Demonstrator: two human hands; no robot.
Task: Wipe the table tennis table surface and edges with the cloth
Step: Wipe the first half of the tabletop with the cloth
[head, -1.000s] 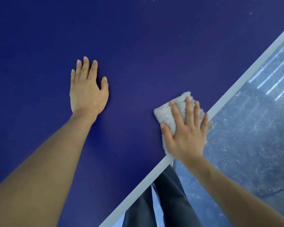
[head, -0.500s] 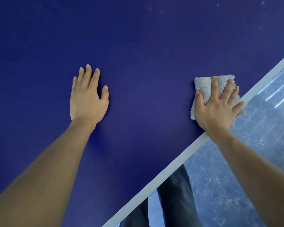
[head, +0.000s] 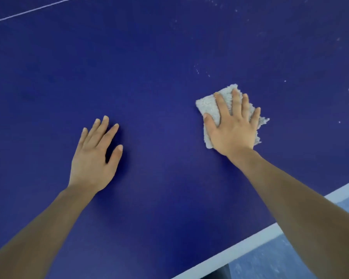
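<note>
The dark blue table tennis table (head: 159,63) fills most of the head view. A folded grey fluffy cloth (head: 209,108) lies flat on it at the middle right. My right hand (head: 233,125) presses down on the cloth with straight, spread fingers and covers most of it. My left hand (head: 95,156) rests flat on the bare blue surface to the left, fingers straight, holding nothing. The table's white edge line (head: 250,243) runs diagonally across the lower right corner.
White dust specks (head: 203,72) dot the blue surface above and to the right of the cloth. A thin white line (head: 28,11) crosses the top left corner. Grey floor (head: 266,264) shows beyond the table edge at the bottom right.
My right hand has slid the cloth from the white edge inward onto the blue surface. The view has shifted, so the edge now lies lower right. My left hand stays flat.
</note>
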